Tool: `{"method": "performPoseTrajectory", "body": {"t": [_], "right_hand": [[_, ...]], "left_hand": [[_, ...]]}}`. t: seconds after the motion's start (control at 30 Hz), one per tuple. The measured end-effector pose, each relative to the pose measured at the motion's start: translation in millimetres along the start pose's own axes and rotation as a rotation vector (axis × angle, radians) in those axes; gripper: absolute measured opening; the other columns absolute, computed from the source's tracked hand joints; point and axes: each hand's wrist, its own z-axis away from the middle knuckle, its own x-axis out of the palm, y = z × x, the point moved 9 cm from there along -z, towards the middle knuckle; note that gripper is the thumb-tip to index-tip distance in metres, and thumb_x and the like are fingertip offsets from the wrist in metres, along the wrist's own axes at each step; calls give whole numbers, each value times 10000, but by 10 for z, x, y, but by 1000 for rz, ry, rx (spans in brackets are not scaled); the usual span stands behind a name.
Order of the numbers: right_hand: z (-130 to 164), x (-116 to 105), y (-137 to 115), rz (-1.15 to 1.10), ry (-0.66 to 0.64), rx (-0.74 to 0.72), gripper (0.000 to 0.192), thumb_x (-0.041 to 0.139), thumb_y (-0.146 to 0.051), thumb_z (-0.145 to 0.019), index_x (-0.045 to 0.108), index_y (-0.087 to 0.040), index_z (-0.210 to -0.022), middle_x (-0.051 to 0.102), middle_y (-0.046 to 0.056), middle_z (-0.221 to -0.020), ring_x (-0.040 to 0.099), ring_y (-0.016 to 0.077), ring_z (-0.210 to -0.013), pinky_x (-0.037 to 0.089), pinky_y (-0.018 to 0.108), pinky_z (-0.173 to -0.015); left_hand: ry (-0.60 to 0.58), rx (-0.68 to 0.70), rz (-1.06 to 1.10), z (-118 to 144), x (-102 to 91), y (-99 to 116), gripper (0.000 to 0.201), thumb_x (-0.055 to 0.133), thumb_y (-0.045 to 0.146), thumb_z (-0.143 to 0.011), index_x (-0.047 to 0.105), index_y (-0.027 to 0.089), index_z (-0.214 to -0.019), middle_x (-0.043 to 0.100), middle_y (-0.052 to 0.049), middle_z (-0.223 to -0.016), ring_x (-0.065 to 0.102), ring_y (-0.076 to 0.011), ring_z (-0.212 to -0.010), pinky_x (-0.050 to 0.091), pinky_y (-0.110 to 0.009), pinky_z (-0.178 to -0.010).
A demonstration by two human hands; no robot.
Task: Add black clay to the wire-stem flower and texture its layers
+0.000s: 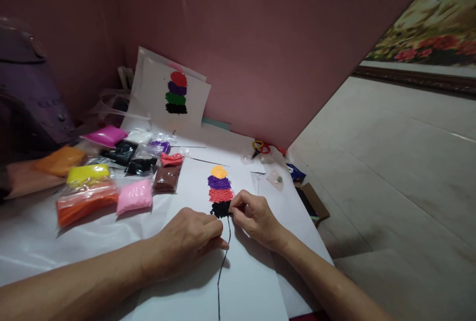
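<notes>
We can read no writing anywhere; the clay packets show no legible labels, and the faint marks on the dark purple object (26, 88) at the left edge are too blurred to make out.

Near the lower centre of the frame we see a stacked clay figure (220, 191) lying on a white sheet (245, 281) on the desk: orange on top, then purple, red and black bands. Its long axis runs up and down the frame, orange end toward the pink wall, black end toward us, with a thin black line (223, 266) trailing down from it.

Our right hand (255, 217) sits just right of the black band, fingertips pinched together against its edge. Our left hand (189, 241) lies curled, knuckles up, just below and left of the band, fingers touching the sheet beside the line; whether it grips anything we cannot tell.

Clay packets (111, 172) lie at the left, and a similar finished sheet (176, 92) leans at the upper centre.
</notes>
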Motion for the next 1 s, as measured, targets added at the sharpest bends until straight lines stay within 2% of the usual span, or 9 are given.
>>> {"method": "performPoseTrajectory", "body": {"t": [0.47,0.6,0.77,0.9,1.0], "right_hand": [[57,8,-34,0,-8,-7,124,490,-92,-784,542,-199,-747,535,-41,-608,453,107,-531,381,238,-532],[65,-126,-145,-15,138,-92,136,498,-87,-799,565,-201,-767,594,-10,-676,526,128,-585,429,262,-575],[120,-266,-326,-111,354,-198,98,546,-139,-888,575,-210,-827,646,33,-782,609,167,-716,490,297,-650],[200,-304,-319,-135,477,-224,88,543,-150,-919,582,-214,-872,648,43,-813,620,177,-762,502,314,-686],[257,-321,-263,-130,525,-246,99,535,-138,-925,578,-214,-878,643,40,-805,615,172,-752,496,311,-677]], "left_hand": [[-17,-11,-13,4,19,-21,404,394,280,-1033,513,181,-659,544,35,-545,458,-109,-437,308,-248,-414],[55,-43,-6,-7,-56,-37,389,407,282,-1030,518,181,-671,547,44,-529,455,-101,-416,312,-235,-415],[244,-139,121,44,-195,-180,387,402,328,-1044,562,168,-729,559,39,-549,473,-90,-436,348,-217,-445],[305,-229,96,119,-256,-323,466,412,397,-1039,514,172,-644,480,54,-494,401,-85,-418,301,-227,-438],[334,-278,130,142,-311,-395,432,453,385,-1026,493,178,-649,478,63,-523,405,-78,-440,319,-208,-453]]}}
